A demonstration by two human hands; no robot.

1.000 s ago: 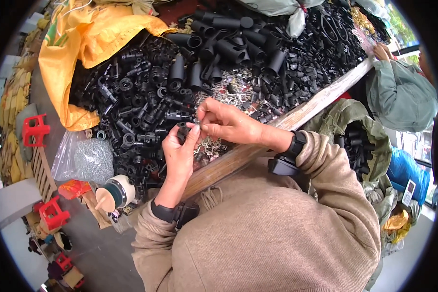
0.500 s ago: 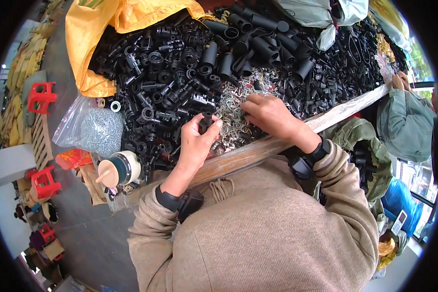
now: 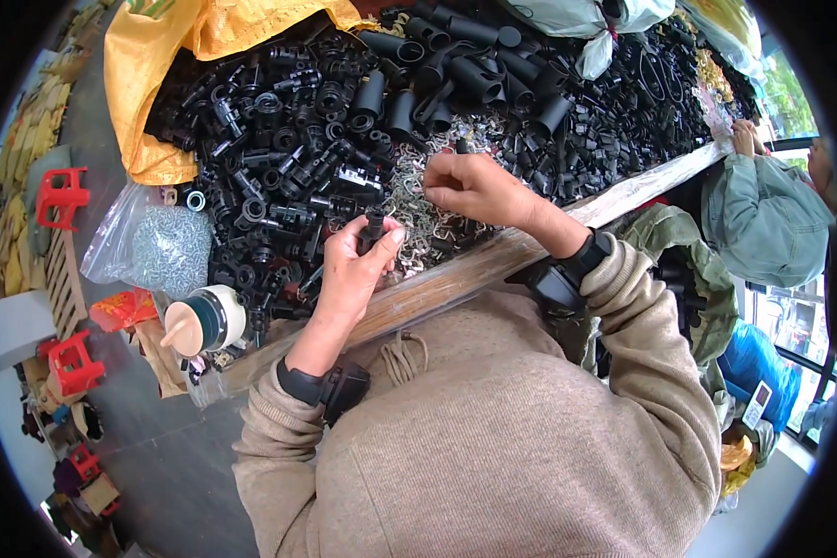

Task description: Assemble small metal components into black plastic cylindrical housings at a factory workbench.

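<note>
My left hand point(image 3: 352, 274) is closed around a small black plastic fitting point(image 3: 374, 226), pinched between thumb and fingers above the near edge of the heap. My right hand point(image 3: 482, 193) is to its right, over a pile of small silvery metal clips point(image 3: 417, 200). Its fingers are curled in, and whatever they hold, if anything, is hidden. Black plastic fittings point(image 3: 270, 139) are heaped at the left. Larger black tubes point(image 3: 474, 79) lie behind the clips, and small black pieces point(image 3: 614, 121) spread to the right.
A wooden beam point(image 3: 456, 265) edges the table in front of me. At left are a yellow sack point(image 3: 144, 112), a clear bag of small screws point(image 3: 172, 246) and a lidded cup point(image 3: 205, 321). A co-worker in a green jacket point(image 3: 763, 214) has hands at the table's far right.
My right hand has lifted up and slightly left from the clips, its fingers curling tighter. The left hand still holds the black fitting. The whole view has shifted a little.
</note>
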